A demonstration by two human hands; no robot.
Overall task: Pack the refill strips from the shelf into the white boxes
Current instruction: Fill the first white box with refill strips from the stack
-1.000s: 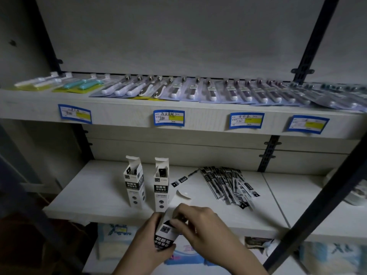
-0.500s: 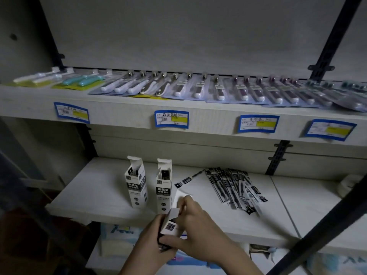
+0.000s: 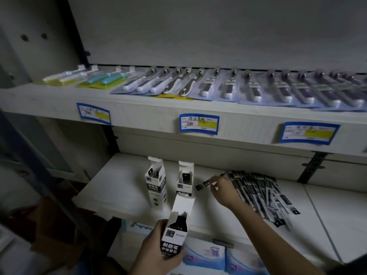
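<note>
Head view
Boxes: three white boxes in all. Two stand upright side by side on the lower shelf (image 3: 123, 187), the left box (image 3: 155, 187) and the right box (image 3: 185, 180), both with top flaps up and dark strip ends showing inside. The third box (image 3: 174, 233) is held in front of the shelf edge, nearer than the other two, its flap open and tipped away, dark contents showing in its mouth.
Box axes: all three have the long axis roughly vertical, with openings up; the held one leans slightly to the right at the top.
Strips: one fanned pile (image 3: 260, 195) lies flat on the lower shelf, right of the standing boxes; the pieces overlap too much to count. Their long axes run from far-left to near-right.
Single strip: one strip (image 3: 204, 184) lies apart from the pile, between the right box and the pile, its dark end pointing left toward the boxes.
Left hand (image 3: 156, 253): wraps around the lower half of the held box, thumb on its left side.
Right hand (image 3: 222, 188): reaches over the shelf, fingertips pinching the right end of the single strip; the forearm crosses the near part of the pile.
Upper shelf (image 3: 139, 114): a row of blister packs (image 3: 228, 88) lying flat, too overlapped to count.
Price tags: three blue-and-yellow tags (image 3: 199, 124) on the upper shelf's front edge.
Below: blue-and-white packets (image 3: 206, 255) under the lower shelf.
</note>
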